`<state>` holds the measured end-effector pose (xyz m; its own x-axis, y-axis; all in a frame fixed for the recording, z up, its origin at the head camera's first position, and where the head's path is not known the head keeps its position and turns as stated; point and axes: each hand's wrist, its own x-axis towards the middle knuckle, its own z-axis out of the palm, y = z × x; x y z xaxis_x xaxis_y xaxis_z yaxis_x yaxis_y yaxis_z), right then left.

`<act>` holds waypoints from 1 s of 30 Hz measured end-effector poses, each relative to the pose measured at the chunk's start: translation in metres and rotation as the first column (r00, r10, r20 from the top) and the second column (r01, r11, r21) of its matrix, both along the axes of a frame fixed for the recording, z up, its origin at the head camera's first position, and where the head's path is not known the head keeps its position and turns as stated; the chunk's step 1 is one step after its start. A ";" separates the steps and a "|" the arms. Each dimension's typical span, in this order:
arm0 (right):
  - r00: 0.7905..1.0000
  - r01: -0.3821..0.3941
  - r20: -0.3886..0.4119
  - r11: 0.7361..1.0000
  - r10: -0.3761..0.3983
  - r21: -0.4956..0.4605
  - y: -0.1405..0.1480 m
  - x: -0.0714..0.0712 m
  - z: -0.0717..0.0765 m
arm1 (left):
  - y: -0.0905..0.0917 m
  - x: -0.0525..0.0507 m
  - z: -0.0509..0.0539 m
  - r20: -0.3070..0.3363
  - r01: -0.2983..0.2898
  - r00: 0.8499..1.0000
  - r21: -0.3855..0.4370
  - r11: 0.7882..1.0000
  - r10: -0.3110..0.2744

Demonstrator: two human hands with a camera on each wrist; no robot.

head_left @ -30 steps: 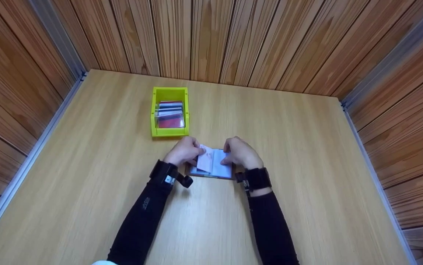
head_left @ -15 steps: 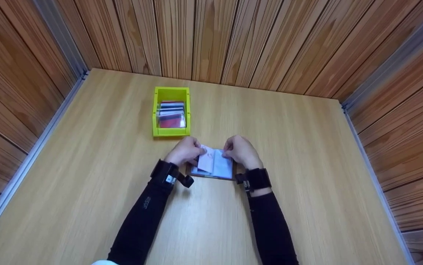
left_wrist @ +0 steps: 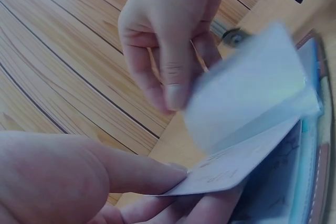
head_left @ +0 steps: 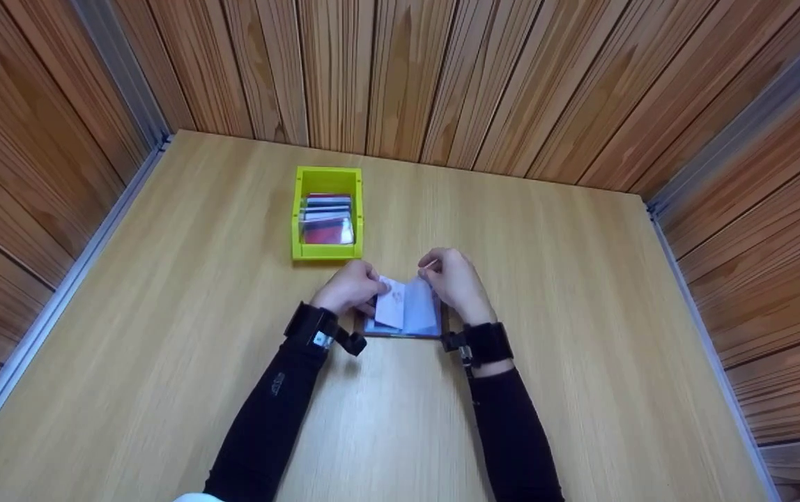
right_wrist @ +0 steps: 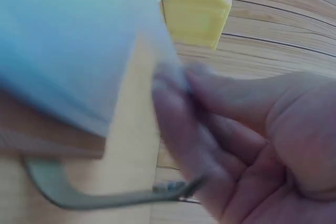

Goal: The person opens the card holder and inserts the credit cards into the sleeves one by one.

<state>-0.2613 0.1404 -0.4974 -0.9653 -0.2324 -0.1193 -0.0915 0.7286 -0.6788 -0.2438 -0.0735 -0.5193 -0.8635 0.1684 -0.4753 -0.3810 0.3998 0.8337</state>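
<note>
A small booklet with a brown cover [left_wrist: 321,145] lies spread on the table between both hands. The left hand [head_left: 350,287] pinches a whitish card or leaf with faint reddish marks [head_left: 390,304] between thumb and fingers, at the booklet's left side. At the right side, the right hand [head_left: 457,282] pinches the upper corner of a translucent sleeve page [left_wrist: 252,87], lifted off the cover and blurred in the left wrist view. In the right wrist view its thumb and index finger meet at the page's edge. A strap or clasp [right_wrist: 100,199] sticks out from the cover.
A yellow-green bin [head_left: 327,255] holding several cards or thin sleeves [head_left: 329,226] stands just beyond the left hand. Wood-plank walls [head_left: 407,84] border the table [head_left: 581,314] at the back and on both sides.
The right hand has moved up, away from the body, and the sleeve page has risen with it. The left hand stays at the whitish leaf.
</note>
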 end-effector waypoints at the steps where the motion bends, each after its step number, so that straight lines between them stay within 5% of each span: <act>1: 0.999 0.000 0.041 1.000 0.001 -0.029 -0.001 0.001 0.001 | 0.000 0.000 0.000 0.003 -0.003 1.000 0.008 1.000 0.003; 6: 0.971 -0.024 0.240 1.000 0.021 0.009 -0.003 0.007 0.010 | -0.001 -0.001 0.001 0.014 -0.007 1.000 0.024 1.000 0.007; 15: 0.937 0.024 0.347 0.998 -0.042 0.055 0.009 0.008 0.014 | -0.003 0.000 0.001 0.029 -0.017 0.999 0.051 0.999 0.015; 20: 0.930 -0.012 0.366 0.994 -0.029 0.110 0.018 0.007 0.013 | -0.003 0.001 0.002 0.038 -0.033 0.999 0.072 0.997 0.030; 30: 0.901 -0.059 0.433 0.994 0.013 0.092 0.020 0.003 0.006 | 0.001 0.001 0.001 0.000 -0.005 1.000 -0.025 1.000 0.005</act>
<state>-0.2583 0.1601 -0.4913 -0.8051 -0.2305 -0.5465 0.1662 0.7967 -0.5810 -0.2427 -0.0725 -0.5182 -0.8641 0.1522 -0.4797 -0.3832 0.4189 0.8232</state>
